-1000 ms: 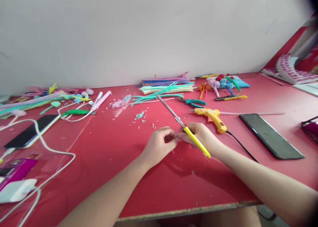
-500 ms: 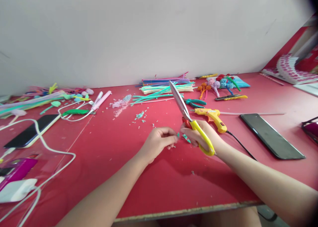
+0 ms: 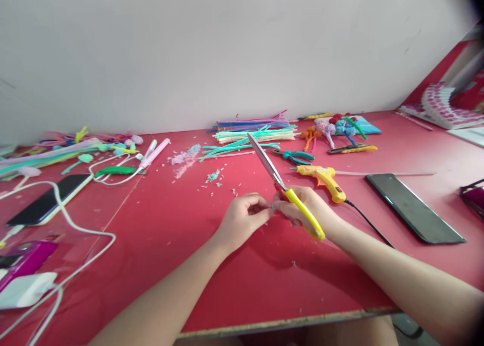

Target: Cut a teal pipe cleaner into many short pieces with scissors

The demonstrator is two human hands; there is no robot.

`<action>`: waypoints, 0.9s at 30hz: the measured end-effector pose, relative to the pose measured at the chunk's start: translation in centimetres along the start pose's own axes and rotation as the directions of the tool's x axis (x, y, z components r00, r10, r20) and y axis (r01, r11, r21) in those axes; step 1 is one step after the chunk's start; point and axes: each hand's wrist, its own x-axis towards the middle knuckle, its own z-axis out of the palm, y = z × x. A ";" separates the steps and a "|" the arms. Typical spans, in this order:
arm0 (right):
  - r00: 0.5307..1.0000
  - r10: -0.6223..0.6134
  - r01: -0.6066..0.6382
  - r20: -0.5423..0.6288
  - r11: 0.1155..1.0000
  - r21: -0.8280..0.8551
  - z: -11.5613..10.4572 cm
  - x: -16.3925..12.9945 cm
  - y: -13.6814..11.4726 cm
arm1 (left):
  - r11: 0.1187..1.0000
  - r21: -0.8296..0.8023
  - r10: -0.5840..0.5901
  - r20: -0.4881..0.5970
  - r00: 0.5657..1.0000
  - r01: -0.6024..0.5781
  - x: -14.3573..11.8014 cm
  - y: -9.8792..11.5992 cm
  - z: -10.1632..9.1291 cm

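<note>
Scissors [image 3: 282, 187] in right hand [image 3: 306, 210], left hand [image 3: 245, 220] pinching beside, fingertips touching.

We see both our forearms bare from the lower edge of the view up to the wrists, with no sleeve showing on either. Our left hand [image 3: 244, 220] and our right hand [image 3: 302, 210] are uncovered, the fingers short and rounded. Whether the nails are painted we cannot tell; they are too small here.
</note>
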 end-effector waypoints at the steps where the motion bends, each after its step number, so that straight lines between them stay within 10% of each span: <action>1: 1.000 0.000 0.001 0.002 1.000 -0.009 0.0 0.0 0.0 | 0.999 -0.023 -0.023 0.018 1.000 0.024 0.0 0.0 0.0; 7: 0.999 -0.033 0.034 0.011 0.999 -0.042 -0.2 -0.1 -0.2 | 0.984 -0.152 -0.095 0.025 0.995 0.098 0.2 -0.4 -0.1; 15: 0.984 -0.164 0.107 -0.068 0.855 -0.508 -0.4 -0.2 0.2 | 0.958 -0.267 -0.024 -0.432 0.902 -0.103 1.0 -0.9 -1.5; 27: 0.965 -0.239 0.053 -0.107 0.576 -0.815 0.2 0.0 0.9 | 0.802 -0.546 -0.055 -0.472 0.880 -0.242 1.1 -0.9 -2.1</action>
